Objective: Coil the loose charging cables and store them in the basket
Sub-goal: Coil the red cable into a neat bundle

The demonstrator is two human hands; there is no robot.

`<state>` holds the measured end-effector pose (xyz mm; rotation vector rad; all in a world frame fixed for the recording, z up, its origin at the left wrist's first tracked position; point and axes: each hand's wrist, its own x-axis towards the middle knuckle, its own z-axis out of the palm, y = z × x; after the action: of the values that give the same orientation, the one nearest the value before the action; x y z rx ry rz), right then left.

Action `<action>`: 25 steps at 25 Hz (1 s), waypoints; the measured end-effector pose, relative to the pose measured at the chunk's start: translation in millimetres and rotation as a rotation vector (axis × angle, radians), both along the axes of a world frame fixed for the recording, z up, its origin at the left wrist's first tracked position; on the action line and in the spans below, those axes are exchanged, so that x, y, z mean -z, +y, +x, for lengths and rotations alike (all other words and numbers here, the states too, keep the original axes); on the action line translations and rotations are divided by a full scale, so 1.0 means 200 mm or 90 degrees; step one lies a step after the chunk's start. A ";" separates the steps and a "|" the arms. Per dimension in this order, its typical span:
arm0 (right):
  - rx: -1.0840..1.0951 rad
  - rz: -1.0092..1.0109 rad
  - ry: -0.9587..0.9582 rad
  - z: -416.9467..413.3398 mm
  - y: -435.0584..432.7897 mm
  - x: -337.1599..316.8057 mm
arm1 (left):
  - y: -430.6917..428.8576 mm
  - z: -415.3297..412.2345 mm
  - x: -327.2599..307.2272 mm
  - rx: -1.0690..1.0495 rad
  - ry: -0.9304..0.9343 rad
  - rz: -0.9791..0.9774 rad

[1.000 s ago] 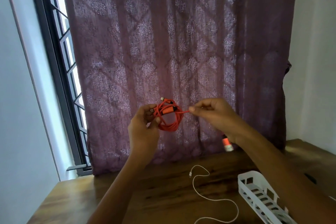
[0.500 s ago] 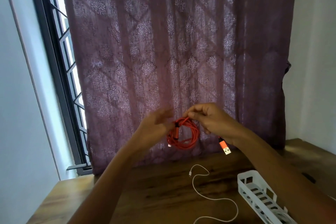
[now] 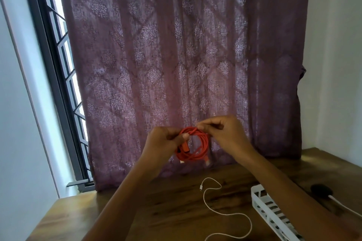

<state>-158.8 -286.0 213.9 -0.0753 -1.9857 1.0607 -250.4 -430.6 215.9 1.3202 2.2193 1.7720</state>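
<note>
An orange-red charging cable (image 3: 197, 146) hangs as a coil in the air above the wooden table (image 3: 166, 211), in front of the curtain. My left hand (image 3: 162, 143) grips the coil's left side, thumb over the strands. My right hand (image 3: 221, 133) pinches the cable at the coil's top. Plug ends dangle below the coil. A loose white cable (image 3: 217, 209) snakes across the table beneath. The white slotted basket (image 3: 260, 201) lies at the lower right, partly hidden by my right forearm.
A purple patterned curtain (image 3: 186, 55) hangs behind the table, with a barred window (image 3: 58, 64) at left. A black object (image 3: 321, 191) with a white lead rests on the table's right side. White walls stand on both sides.
Both hands and the coil drifted right and lower. The left hand, briefly loose half a second ago, now grips the coil again. The dangling USB end under my right wrist is gone from sight.
</note>
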 end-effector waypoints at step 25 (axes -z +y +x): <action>-0.235 -0.553 -0.250 -0.04 -0.06 0.03 | 0.03 0.09 0.06 -0.152 0.233 0.040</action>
<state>-165.8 -297.5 207.8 -0.4178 -1.7457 2.2333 -233.0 -424.2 204.1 1.5616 2.6282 1.8080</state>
